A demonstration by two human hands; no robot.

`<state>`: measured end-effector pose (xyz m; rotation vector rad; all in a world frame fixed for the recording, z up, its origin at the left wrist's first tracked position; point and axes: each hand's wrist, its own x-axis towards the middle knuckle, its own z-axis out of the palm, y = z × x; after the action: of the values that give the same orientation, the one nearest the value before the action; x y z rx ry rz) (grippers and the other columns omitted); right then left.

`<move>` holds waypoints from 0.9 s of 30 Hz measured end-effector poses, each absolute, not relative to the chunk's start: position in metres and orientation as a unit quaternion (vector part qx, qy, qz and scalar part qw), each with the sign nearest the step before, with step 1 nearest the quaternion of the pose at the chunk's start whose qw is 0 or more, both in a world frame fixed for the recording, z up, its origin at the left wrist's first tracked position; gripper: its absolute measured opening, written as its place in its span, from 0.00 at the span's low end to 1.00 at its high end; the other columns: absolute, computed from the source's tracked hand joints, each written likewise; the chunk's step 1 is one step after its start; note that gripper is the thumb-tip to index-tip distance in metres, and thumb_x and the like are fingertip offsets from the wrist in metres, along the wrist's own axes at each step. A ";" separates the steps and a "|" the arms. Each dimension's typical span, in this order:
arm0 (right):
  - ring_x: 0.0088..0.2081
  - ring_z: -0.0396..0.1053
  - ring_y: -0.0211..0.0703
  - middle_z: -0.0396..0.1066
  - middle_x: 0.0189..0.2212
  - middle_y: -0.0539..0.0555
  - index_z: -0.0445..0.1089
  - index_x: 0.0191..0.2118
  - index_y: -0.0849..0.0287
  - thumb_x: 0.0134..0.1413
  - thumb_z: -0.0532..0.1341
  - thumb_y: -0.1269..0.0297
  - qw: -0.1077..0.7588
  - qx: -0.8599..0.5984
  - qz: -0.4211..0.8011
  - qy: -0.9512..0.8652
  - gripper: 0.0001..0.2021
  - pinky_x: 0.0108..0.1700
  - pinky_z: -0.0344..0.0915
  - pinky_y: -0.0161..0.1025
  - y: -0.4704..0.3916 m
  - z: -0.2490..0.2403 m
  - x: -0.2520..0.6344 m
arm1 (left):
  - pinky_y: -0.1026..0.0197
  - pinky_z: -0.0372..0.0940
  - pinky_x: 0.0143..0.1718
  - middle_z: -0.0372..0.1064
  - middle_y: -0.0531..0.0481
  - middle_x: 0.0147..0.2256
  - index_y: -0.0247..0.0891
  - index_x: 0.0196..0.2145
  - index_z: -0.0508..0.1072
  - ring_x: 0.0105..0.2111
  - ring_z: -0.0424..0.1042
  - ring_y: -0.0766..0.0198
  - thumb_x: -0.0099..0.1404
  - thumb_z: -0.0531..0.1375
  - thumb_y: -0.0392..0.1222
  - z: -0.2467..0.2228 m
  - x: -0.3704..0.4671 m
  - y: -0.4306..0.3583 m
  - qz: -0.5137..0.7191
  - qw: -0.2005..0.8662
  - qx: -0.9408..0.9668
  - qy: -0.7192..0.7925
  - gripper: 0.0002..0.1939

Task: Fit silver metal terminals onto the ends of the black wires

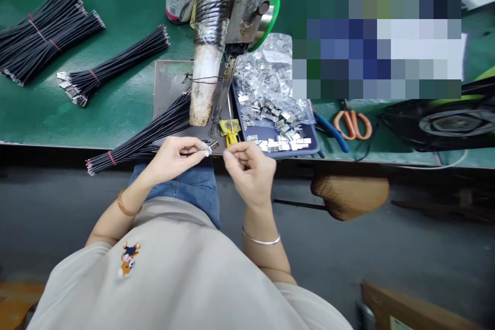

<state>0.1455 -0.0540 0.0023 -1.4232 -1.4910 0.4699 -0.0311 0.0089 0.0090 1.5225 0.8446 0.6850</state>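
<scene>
My left hand (178, 159) pinches a small metal plug connector (214, 147) between thumb and forefinger, at the end of a thin black cable. My right hand (250, 169) is to the right of it, thumb and forefinger pressed together; whether anything is between them cannot be made out. Just beyond its fingertips is a yellow object (231, 131), partly covered by the hand. A tied bundle of black cables (143, 131) lies beside my left hand, its near ends over the table edge. Loose metal connectors (288, 139) fill part of a blue tray (274, 154).
A wrapped fume hose (207, 62) and a metal arm (247, 15) hang over the grey board (166, 75). More cable bundles (116, 59) lie at left. At right are orange-handled scissors (352, 124), blue-handled pliers (330, 131) and a black fan-like object (444, 121).
</scene>
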 end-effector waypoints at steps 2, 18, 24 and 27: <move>0.15 0.57 0.29 0.63 0.17 0.41 0.69 0.33 0.55 0.59 0.62 0.66 0.548 -0.587 0.150 -0.577 0.04 0.17 0.53 0.28 -0.056 0.002 0.148 | 0.67 0.51 0.24 0.59 0.56 0.21 0.30 0.31 0.78 0.22 0.53 0.72 0.62 0.61 0.45 0.009 -0.029 0.009 0.304 0.597 0.643 0.370 0.13; 0.38 0.82 0.43 0.81 0.45 0.56 0.68 0.35 0.55 0.60 0.62 0.74 0.548 -0.538 0.069 -0.636 0.06 0.40 0.81 0.39 -0.041 -0.016 0.132 | 0.67 0.62 0.30 0.72 0.51 0.25 0.31 0.28 0.78 0.25 0.65 0.70 0.59 0.63 0.43 0.009 -0.017 0.013 0.354 0.591 0.599 0.408 0.10; 0.38 0.82 0.45 0.82 0.45 0.57 0.67 0.33 0.55 0.59 0.63 0.72 0.546 -0.547 0.099 -0.627 0.06 0.40 0.81 0.40 -0.036 -0.012 0.132 | 0.67 0.63 0.29 0.74 0.51 0.25 0.32 0.28 0.79 0.25 0.67 0.70 0.57 0.65 0.44 0.011 -0.015 0.015 0.371 0.600 0.572 0.419 0.11; 0.39 0.82 0.45 0.82 0.45 0.58 0.67 0.33 0.55 0.59 0.63 0.72 0.547 -0.548 0.127 -0.619 0.06 0.40 0.81 0.39 -0.036 -0.011 0.132 | 0.67 0.65 0.31 0.76 0.49 0.28 0.32 0.28 0.79 0.27 0.69 0.68 0.59 0.66 0.46 0.013 -0.016 0.015 0.359 0.605 0.579 0.412 0.12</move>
<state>0.1321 -0.0361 -0.0108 -1.2995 -1.4680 0.3001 -0.0165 0.0155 0.0130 1.3401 0.9522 0.8313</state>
